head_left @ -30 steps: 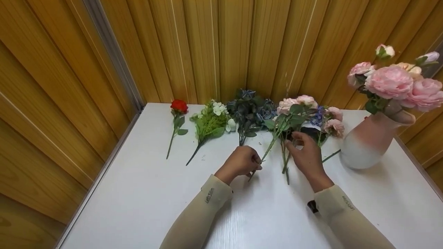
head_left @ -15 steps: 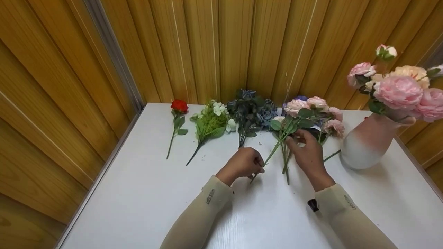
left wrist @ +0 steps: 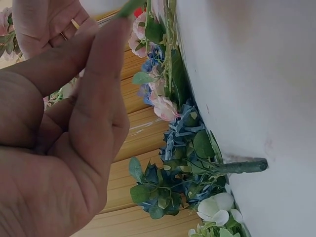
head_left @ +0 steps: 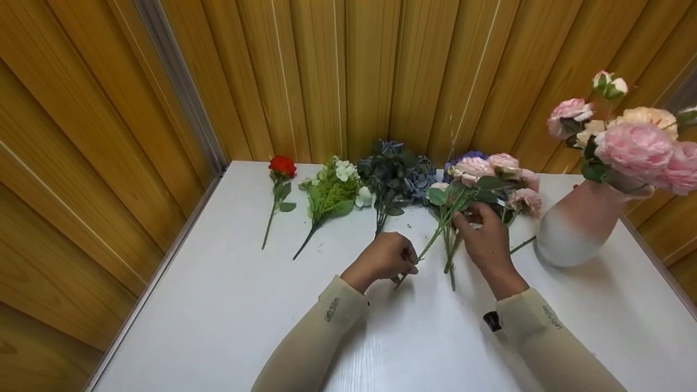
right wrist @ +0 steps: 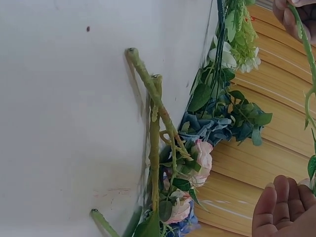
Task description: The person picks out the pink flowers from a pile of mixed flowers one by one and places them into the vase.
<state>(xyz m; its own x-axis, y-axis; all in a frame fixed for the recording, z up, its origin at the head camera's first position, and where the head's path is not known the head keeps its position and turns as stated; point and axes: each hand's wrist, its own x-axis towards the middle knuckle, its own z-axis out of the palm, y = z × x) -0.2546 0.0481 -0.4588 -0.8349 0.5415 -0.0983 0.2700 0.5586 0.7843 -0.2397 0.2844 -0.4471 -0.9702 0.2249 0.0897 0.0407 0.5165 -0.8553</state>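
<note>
In the head view my left hand [head_left: 384, 255] pinches the lower stem of a pink peony spray [head_left: 472, 169], which leans up to the right. My right hand [head_left: 484, 235] holds the spray higher up, near its leaves [head_left: 488, 183], with thumb and fingertips. The right wrist view shows the green stem [right wrist: 313, 74] running between both hands. Beneath it on the table lie other thick stems [head_left: 450, 256] with pink peonies [head_left: 525, 201] at their tops. The left wrist view has the pinched stem end [left wrist: 129, 8] between thumb and finger; the right hand's grip is partly hidden.
A pink-and-white vase [head_left: 577, 231] with large pink and cream peonies [head_left: 634, 147] stands at the right. Along the back lie a red flower [head_left: 282, 166], green-and-white foliage [head_left: 329, 196] and a dark blue bunch [head_left: 389, 174]. Wood-look panels [head_left: 370, 81] border the white table [head_left: 218, 305].
Both hands and the pink peony spray have shifted slightly right. The flowers in the vase have turned and settled a little lower to the right. The other flowers lie as before.
</note>
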